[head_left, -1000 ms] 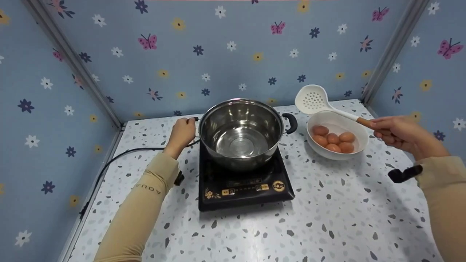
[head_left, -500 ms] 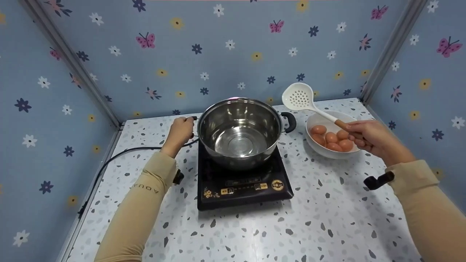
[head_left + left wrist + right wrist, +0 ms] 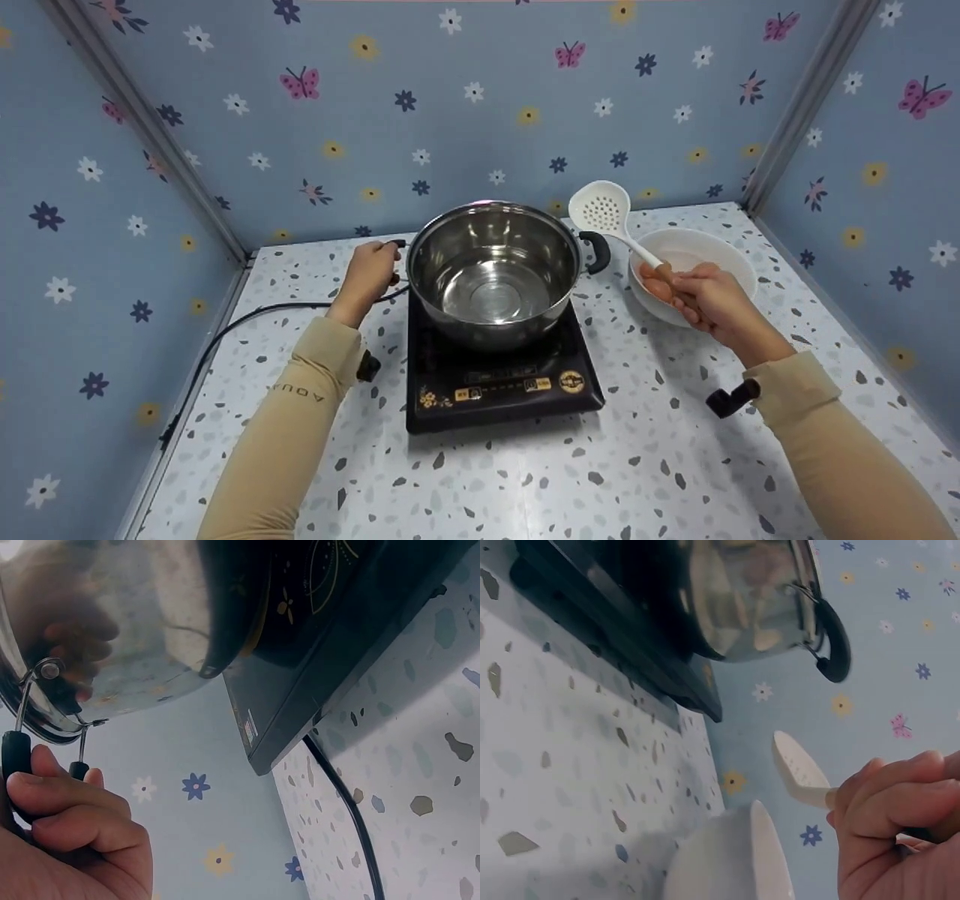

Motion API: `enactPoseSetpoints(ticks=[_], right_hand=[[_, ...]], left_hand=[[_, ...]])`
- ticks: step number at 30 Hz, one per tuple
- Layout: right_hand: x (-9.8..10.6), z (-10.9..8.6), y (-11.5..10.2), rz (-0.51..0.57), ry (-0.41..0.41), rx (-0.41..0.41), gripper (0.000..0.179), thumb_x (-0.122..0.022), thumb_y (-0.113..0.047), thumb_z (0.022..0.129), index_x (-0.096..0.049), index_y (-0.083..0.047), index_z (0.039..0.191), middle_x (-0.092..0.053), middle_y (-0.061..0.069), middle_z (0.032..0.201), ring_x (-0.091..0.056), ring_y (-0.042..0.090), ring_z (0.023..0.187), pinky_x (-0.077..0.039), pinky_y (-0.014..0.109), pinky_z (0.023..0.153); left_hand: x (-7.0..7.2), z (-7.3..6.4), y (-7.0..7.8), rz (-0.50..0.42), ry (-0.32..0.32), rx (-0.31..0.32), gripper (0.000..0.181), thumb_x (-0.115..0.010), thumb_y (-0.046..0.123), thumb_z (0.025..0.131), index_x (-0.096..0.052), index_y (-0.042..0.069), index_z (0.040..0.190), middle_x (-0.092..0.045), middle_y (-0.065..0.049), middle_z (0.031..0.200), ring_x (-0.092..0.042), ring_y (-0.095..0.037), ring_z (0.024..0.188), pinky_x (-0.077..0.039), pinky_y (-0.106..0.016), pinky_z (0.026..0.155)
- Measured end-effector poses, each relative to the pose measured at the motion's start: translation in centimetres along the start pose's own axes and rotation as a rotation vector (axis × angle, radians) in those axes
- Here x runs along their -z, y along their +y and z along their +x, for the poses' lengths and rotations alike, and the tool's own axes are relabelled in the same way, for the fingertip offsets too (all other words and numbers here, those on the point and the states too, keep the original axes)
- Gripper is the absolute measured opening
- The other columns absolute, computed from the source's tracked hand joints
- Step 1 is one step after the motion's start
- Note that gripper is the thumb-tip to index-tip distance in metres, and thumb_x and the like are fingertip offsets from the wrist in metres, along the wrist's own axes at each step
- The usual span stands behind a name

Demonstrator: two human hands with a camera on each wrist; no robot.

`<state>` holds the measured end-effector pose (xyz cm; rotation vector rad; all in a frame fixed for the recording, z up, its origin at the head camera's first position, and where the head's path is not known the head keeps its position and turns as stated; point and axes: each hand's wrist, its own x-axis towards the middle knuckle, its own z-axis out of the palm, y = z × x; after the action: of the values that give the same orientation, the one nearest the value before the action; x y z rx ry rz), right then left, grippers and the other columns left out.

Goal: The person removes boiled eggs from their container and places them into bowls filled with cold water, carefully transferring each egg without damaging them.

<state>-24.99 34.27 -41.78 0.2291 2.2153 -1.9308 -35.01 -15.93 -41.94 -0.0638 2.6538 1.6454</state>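
Observation:
My left hand [image 3: 370, 271] grips the black left handle [image 3: 16, 757] of a steel pot [image 3: 495, 289]; in the left wrist view its fingers curl round that handle. The pot stands on a black induction cooker [image 3: 502, 394]. My right hand [image 3: 712, 301] holds a white slotted ladle [image 3: 601, 208] by its wooden handle. The ladle's head points left and up, beside the pot's right handle [image 3: 596, 252]. Under the right hand stands a white bowl [image 3: 739, 259] with brown eggs [image 3: 658, 289], some hidden by the hand.
A black power cord [image 3: 285, 307] runs from behind the cooker to the table's left edge. Flowered wall panels [image 3: 480, 112] enclose the back and both sides of the speckled white table [image 3: 510, 480]. The bowl stands close to the pot's right side.
My right hand has moved left with the slotted ladle, from the bowl's right side to over the bowl. The ladle's head has come nearer the pot. My left hand stays on the handle.

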Motion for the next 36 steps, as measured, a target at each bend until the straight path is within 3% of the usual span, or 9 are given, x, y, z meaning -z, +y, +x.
enactPoseSetpoints(ticks=[3, 9, 13, 17, 22, 29, 32, 36], right_hand=[[-1.2, 0.1, 0.8, -0.015, 0.019, 0.006, 0.017, -0.051, -0.021, 0.115, -0.060, -0.010, 0.105, -0.060, -0.005, 0.067, -0.050, 0.006, 0.051, -0.037, 0.023, 0.046], [-3.3, 0.5, 2.2, 0.006, 0.055, -0.069, 0.014, -0.048, -0.019, 0.115, -0.051, -0.007, 0.120, -0.057, -0.004, 0.068, -0.049, 0.007, 0.050, -0.038, 0.024, 0.047], [-4.3, 0.7, 3.2, 0.004, 0.042, -0.075, 0.024, -0.045, -0.017, 0.115, -0.054, -0.004, 0.133, -0.053, -0.004, 0.066, -0.048, 0.007, 0.049, -0.037, 0.024, 0.047], [-4.9, 0.6, 4.3, -0.016, 0.032, -0.044, 0.028, -0.044, -0.017, 0.116, -0.055, 0.001, 0.135, -0.054, -0.004, 0.065, -0.049, 0.006, 0.049, -0.038, 0.024, 0.047], [-5.4, 0.6, 5.5, -0.030, 0.033, -0.035, 0.029, -0.040, -0.016, 0.116, -0.051, 0.007, 0.131, -0.057, -0.005, 0.068, -0.049, 0.005, 0.051, -0.040, 0.024, 0.048], [-6.1, 0.7, 6.9, 0.005, 0.055, -0.066, 0.026, -0.041, -0.017, 0.116, -0.059, -0.003, 0.104, -0.057, -0.004, 0.067, -0.051, 0.007, 0.053, -0.040, 0.025, 0.050], [-6.2, 0.7, 7.4, -0.003, 0.051, -0.066, 0.030, -0.039, -0.016, 0.116, -0.059, -0.003, 0.099, -0.057, -0.003, 0.064, -0.051, 0.008, 0.050, -0.040, 0.025, 0.048], [-6.4, 0.7, 8.0, -0.013, 0.051, -0.071, 0.034, -0.041, -0.020, 0.117, -0.059, -0.003, 0.094, -0.055, -0.002, 0.061, -0.049, 0.009, 0.048, -0.038, 0.026, 0.045]], left_hand=[[0.0, -0.1, -0.1, -0.024, 0.010, 0.000, 0.034, -0.040, 0.028, 0.112, -0.063, 0.003, 0.109, -0.049, 0.000, 0.074, -0.050, -0.013, 0.064, -0.037, -0.027, 0.056], [-0.3, -0.3, -0.3, -0.055, 0.026, 0.006, 0.046, -0.042, 0.038, 0.115, -0.064, -0.002, 0.118, -0.049, 0.002, 0.072, -0.051, -0.012, 0.062, -0.040, -0.025, 0.057], [-0.3, -0.5, -0.4, -0.090, 0.049, 0.000, 0.046, -0.040, 0.043, 0.116, -0.062, 0.004, 0.104, -0.050, 0.003, 0.069, -0.051, -0.012, 0.061, -0.041, -0.025, 0.056], [-0.1, -0.8, -0.7, -0.119, 0.068, -0.023, 0.048, -0.036, 0.045, 0.117, -0.058, 0.010, 0.092, -0.051, 0.004, 0.066, -0.051, -0.010, 0.057, -0.040, -0.023, 0.054], [-0.2, -1.1, -1.4, -0.114, 0.105, -0.027, 0.051, -0.030, 0.047, 0.117, -0.054, 0.012, 0.089, -0.050, 0.007, 0.059, -0.046, -0.006, 0.047, -0.039, -0.022, 0.048], [-0.2, -1.8, -2.2, -0.057, 0.165, -0.039, 0.056, -0.024, 0.048, 0.118, -0.054, 0.013, 0.086, -0.048, 0.009, 0.049, -0.044, -0.006, 0.041, -0.037, -0.023, 0.046], [-0.2, -2.1, -2.6, -0.022, 0.180, -0.038, 0.058, -0.021, 0.049, 0.118, -0.053, 0.013, 0.084, -0.049, 0.009, 0.049, -0.043, -0.007, 0.041, -0.036, -0.025, 0.046], [-0.1, -2.5, -3.1, 0.011, 0.181, -0.030, 0.063, -0.018, 0.050, 0.118, -0.059, 0.008, 0.095, -0.050, 0.007, 0.051, -0.043, -0.009, 0.043, -0.036, -0.027, 0.048]])
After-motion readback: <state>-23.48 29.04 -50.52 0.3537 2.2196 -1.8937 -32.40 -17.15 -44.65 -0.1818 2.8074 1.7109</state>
